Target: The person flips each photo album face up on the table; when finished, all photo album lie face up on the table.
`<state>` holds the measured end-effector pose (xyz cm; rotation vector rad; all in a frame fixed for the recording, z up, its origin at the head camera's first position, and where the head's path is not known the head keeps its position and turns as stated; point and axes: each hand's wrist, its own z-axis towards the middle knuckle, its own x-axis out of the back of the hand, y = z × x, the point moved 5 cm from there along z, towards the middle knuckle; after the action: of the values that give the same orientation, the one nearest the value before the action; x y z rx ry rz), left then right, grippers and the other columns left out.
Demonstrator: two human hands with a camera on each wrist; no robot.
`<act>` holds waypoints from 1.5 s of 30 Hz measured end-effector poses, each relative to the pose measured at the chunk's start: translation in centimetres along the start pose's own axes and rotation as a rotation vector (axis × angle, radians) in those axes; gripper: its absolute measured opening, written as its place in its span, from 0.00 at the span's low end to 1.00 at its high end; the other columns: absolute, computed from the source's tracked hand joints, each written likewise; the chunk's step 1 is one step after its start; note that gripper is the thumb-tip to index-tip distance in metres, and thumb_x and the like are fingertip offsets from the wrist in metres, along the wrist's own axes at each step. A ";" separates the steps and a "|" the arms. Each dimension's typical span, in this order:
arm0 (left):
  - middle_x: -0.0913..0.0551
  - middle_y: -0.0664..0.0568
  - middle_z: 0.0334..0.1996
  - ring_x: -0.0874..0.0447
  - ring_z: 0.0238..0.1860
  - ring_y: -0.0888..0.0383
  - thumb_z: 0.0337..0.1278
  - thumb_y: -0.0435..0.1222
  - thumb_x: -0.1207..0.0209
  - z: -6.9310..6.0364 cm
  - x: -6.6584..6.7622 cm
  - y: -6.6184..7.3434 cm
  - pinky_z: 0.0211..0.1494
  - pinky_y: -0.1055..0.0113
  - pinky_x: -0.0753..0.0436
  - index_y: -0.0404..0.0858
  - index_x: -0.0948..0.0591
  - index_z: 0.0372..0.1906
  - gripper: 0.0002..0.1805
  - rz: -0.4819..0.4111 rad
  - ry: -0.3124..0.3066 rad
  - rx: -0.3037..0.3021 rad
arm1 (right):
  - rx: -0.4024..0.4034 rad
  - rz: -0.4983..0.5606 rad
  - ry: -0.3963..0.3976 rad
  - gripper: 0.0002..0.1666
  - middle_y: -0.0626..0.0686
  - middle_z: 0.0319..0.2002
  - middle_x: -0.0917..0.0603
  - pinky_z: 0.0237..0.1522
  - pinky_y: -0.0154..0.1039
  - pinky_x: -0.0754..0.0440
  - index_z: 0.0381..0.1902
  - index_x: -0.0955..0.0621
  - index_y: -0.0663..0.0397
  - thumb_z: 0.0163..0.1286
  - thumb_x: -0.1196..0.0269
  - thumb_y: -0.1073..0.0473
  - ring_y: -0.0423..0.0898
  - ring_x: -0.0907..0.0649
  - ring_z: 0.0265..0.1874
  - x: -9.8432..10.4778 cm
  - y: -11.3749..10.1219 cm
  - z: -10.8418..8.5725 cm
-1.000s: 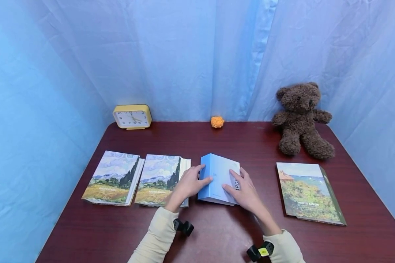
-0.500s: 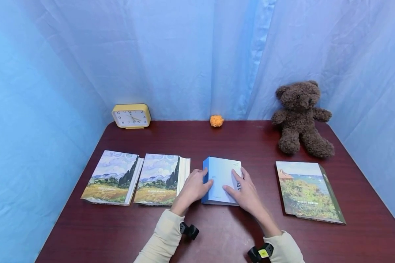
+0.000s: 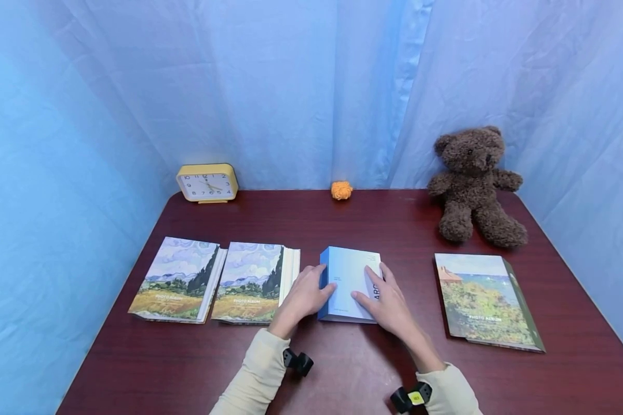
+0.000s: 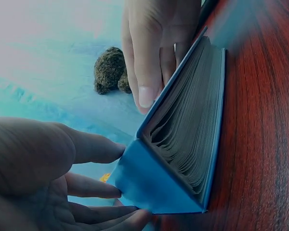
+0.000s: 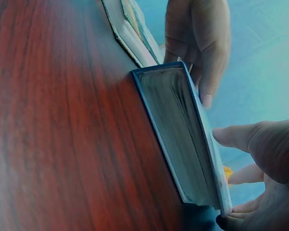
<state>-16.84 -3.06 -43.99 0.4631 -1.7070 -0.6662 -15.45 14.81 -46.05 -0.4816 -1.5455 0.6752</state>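
A thick blue-and-white album (image 3: 349,279) lies on the dark red table in front of me, its spine (image 4: 151,180) to the left. My left hand (image 3: 305,294) touches that spine with fairly straight fingers, the thumb at the cover's edge. On the other side, my right hand (image 3: 386,300) rests its thumb on the cover, with its fingers along the right edge and partly covering the dark lettering. In the right wrist view, the page edges (image 5: 176,130) show between the covers.
Two matching landscape photo albums (image 3: 179,279) (image 3: 251,282) lie to the left, and another photo album (image 3: 485,302) to the right. Behind stand a yellow clock (image 3: 207,183), an orange fuzzy ball (image 3: 341,190) and a brown teddy bear (image 3: 472,184) before blue curtains.
Between the first and second frames, the blue-and-white album shifted slightly right and turned straighter, its cover lying flatter, with my left hand following. Since then both hands have stayed nearly still.
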 end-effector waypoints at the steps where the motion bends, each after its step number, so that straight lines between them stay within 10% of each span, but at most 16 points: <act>1: 0.29 0.37 0.63 0.30 0.65 0.45 0.65 0.43 0.44 0.0 0.0 0.0 0.67 0.52 0.30 0.31 0.33 0.68 0.31 -0.005 0.010 0.002 | -0.002 0.002 -0.002 0.43 0.70 0.72 0.46 0.65 0.63 0.38 0.70 0.35 0.60 0.63 0.35 0.48 0.67 0.39 0.69 0.2 0.1 0.0; 13: 0.26 0.42 0.57 0.28 0.56 0.47 0.60 0.41 0.42 0.1 -0.3 2.8 0.60 0.55 0.27 0.34 0.28 0.63 0.28 -0.082 0.279 -0.117 | -0.029 -0.022 0.064 0.40 0.69 0.71 0.45 0.64 0.67 0.41 0.71 0.36 0.58 0.67 0.39 0.46 0.70 0.41 0.68 4.5 2.5 -0.6; 45: 0.27 0.46 0.57 0.20 0.54 0.51 0.58 0.46 0.37 1.2 -7.1 9.5 0.55 0.67 0.21 0.40 0.33 0.68 0.35 -0.398 0.030 -0.157 | -0.106 -0.132 0.226 0.44 0.77 0.71 0.56 0.53 0.76 0.45 0.73 0.46 0.65 0.72 0.45 0.46 0.78 0.49 0.66 15.3 11.5 -5.4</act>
<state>-15.93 8.78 -43.24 0.7058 -1.5322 -1.0654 -12.57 34.18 -42.38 -0.5121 -1.3898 0.4238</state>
